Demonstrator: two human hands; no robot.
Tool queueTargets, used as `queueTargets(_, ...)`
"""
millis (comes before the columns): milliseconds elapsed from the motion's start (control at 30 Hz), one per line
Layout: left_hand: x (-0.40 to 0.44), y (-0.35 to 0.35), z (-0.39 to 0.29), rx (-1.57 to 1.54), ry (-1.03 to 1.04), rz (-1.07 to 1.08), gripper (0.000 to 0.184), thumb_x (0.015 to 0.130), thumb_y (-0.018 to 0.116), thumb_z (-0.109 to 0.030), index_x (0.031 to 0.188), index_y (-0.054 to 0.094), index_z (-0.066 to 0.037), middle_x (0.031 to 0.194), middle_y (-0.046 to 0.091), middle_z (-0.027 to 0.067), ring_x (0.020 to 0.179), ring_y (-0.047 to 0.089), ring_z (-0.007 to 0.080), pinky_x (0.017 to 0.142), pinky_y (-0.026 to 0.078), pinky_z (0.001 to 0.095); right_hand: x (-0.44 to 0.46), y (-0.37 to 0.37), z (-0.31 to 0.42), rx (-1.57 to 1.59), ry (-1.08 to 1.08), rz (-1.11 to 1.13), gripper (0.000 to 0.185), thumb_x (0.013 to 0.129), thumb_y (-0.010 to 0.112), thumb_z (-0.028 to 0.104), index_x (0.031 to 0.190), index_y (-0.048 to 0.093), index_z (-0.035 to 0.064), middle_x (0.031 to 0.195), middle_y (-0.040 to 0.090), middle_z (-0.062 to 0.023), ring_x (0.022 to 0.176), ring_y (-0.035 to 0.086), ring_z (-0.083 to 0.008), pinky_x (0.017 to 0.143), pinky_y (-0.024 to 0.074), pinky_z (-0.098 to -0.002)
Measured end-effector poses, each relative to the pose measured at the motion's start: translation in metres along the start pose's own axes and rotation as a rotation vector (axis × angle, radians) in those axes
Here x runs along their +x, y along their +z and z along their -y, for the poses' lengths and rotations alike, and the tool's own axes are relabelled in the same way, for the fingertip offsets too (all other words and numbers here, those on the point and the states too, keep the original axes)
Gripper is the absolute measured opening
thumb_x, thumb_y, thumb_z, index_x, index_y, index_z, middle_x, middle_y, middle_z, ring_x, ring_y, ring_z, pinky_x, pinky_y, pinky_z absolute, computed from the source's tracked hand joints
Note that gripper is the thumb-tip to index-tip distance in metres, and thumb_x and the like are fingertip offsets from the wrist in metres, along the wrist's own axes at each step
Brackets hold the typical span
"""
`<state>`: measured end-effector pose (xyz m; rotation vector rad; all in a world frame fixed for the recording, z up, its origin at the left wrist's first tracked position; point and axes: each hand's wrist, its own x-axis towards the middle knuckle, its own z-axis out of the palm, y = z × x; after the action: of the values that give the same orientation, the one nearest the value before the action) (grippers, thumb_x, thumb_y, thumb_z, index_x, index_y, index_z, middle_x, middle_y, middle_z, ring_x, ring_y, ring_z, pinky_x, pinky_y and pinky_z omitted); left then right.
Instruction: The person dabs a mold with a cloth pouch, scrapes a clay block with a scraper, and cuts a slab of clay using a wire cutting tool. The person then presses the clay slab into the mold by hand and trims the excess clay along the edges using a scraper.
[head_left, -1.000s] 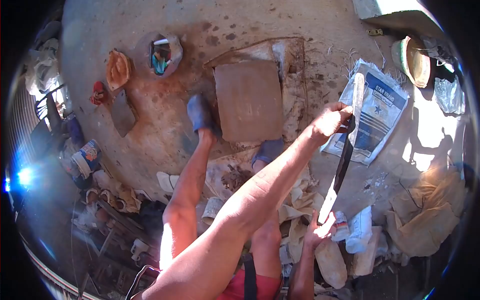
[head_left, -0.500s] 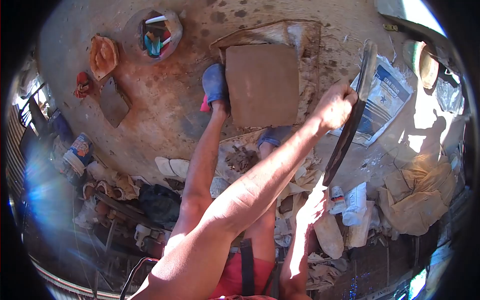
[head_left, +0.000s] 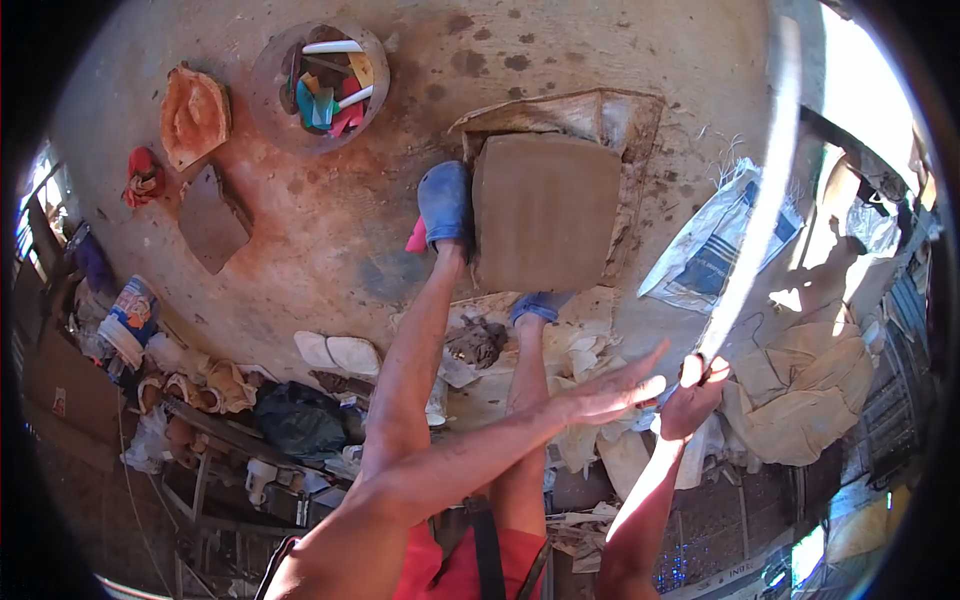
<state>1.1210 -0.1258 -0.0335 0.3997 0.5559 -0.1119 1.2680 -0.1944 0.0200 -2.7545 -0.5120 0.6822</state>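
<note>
The right hand [head_left: 690,402] grasps the lower end of 1 long, flat, glare-white strip [head_left: 768,200], raised before a white-and-blue woven sack [head_left: 700,262] with unreadable print, near the floor's [head_left: 340,220] right edge. The left hand [head_left: 610,390] is unclenched, nearby.

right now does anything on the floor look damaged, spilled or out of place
The printed sack right of the brown slab has a frayed far edge with loose threads, so it looks cut or torn. A dark clumpy heap lies between the legs, perhaps spilled.
</note>
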Motion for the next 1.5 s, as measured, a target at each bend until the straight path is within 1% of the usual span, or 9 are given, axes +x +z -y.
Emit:
queueTargets(67, -0.006, -0.048, -0.050, 0.481, 0.164, -0.192, 0.072, 0.102, 0.064, -0.042, 0.162, 0.036, -0.013, 0.166, 0.037, 0.0166, 0.153, 0.032, 0.0403, 0.127, 0.026, 0.0484, 0.013, 0.003, 0.008, -0.105, -0.251, 0.041, 0.033, 0.093, 0.079, 0.026, 0.104, 0.060, 0.0012, 0.085, 0.061, -0.0107, 0.074, 0.057, -0.0250, 0.070, 0.0469, -0.0372)
queueTargets(200, -0.032, -0.169, -0.151, 1.377, 0.644, -0.593, 0.080, 0.072, 0.081, -0.007, 0.147, 0.056, -0.017, 0.149, 0.051, 0.0125, 0.139, 0.046, 0.0382, 0.115, 0.038, 0.0534, 0.077, 0.011, 0.021, -0.373, -0.677, 0.249, 0.038, 0.075, 0.090, 0.014, 0.099, 0.063, 0.0031, 0.084, 0.058, -0.0153, 0.072, 0.060, -0.0387, 0.064, 0.0492, -0.0446)
queueTargets(267, -0.042, -0.217, -0.169, 1.683, 0.461, -0.601, 0.082, 0.071, 0.082, -0.006, 0.148, 0.055, -0.017, 0.144, 0.054, 0.0109, 0.138, 0.048, 0.0360, 0.111, 0.038, 0.0514, 0.112, 0.030, 0.044, -0.400, -0.858, 0.318, 0.040, 0.066, 0.088, 0.010, 0.097, 0.063, 0.0040, 0.086, 0.059, -0.0137, 0.074, 0.062, -0.0383, 0.064, 0.0505, -0.0454)
queueTargets(367, -0.050, -0.294, -0.146, 1.544, 0.226, -0.391, 0.077, 0.068, 0.079, -0.003, 0.141, 0.058, -0.016, 0.128, 0.059, 0.0114, 0.127, 0.054, 0.0343, 0.100, 0.043, 0.0483, 0.159, 0.073, 0.063, -0.420, -0.966, 0.357, 0.043, 0.062, 0.086, 0.010, 0.098, 0.063, 0.0057, 0.093, 0.060, -0.0124, 0.080, 0.064, -0.0363, 0.068, 0.0526, -0.0454)
queueTargets(433, -0.046, -0.318, -0.130, 1.603, 0.264, -0.509, 0.061, 0.065, 0.076, -0.001, 0.124, 0.062, -0.013, 0.110, 0.058, 0.0117, 0.110, 0.056, 0.0340, 0.090, 0.043, 0.0464, 0.181, 0.103, 0.069, -0.475, -0.892, 0.369, 0.043, 0.063, 0.086, 0.013, 0.098, 0.061, 0.0062, 0.096, 0.060, -0.0123, 0.089, 0.064, -0.0357, 0.076, 0.0529, -0.0459)
queueTargets(633, -0.023, -0.343, -0.115, 1.568, 0.262, -0.906, 0.044, 0.061, 0.076, -0.001, 0.102, 0.062, -0.010, 0.101, 0.054, 0.0099, 0.101, 0.054, 0.0340, 0.086, 0.043, 0.0457, 0.229, 0.169, 0.066, -0.666, -0.815, 0.383, 0.039, 0.068, 0.086, 0.016, 0.097, 0.061, 0.0075, 0.100, 0.061, -0.0122, 0.101, 0.060, -0.0360, 0.089, 0.0475, -0.0469)
queueTargets(867, -0.028, -0.353, -0.109, 1.523, 0.222, -1.009, 0.043, 0.060, 0.075, 0.001, 0.100, 0.064, -0.011, 0.103, 0.055, 0.0089, 0.102, 0.053, 0.0326, 0.085, 0.041, 0.0456, 0.238, 0.192, 0.062, -0.601, -0.800, 0.316, 0.038, 0.068, 0.083, 0.011, 0.104, 0.071, 0.0122, 0.102, 0.061, -0.0084, 0.107, 0.058, -0.0308, 0.091, 0.0442, -0.0453)
queueTargets(1167, -0.043, -0.365, -0.108, 1.522, 0.214, -1.055, 0.041, 0.063, 0.074, 0.001, 0.101, 0.068, -0.012, 0.101, 0.056, 0.0082, 0.103, 0.053, 0.0327, 0.086, 0.041, 0.0454, 0.232, 0.203, 0.085, -0.733, -0.782, 0.461, 0.057, 0.065, 0.079, 0.003, 0.120, 0.067, 0.0164, 0.108, 0.061, -0.0070, 0.111, 0.057, -0.0300, 0.093, 0.0426, -0.0455)
queueTargets(1500, -0.048, -0.379, -0.109, 1.505, 0.164, -0.989, 0.050, 0.064, 0.074, 0.002, 0.111, 0.076, -0.013, 0.100, 0.057, 0.0073, 0.103, 0.054, 0.0309, 0.087, 0.043, 0.0436, 0.229, 0.213, 0.092, -0.778, -0.723, 0.566, 0.056, 0.068, 0.080, 0.005, 0.121, 0.065, 0.0168, 0.110, 0.062, -0.0062, 0.115, 0.057, -0.0294, 0.093, 0.0436, -0.0462)
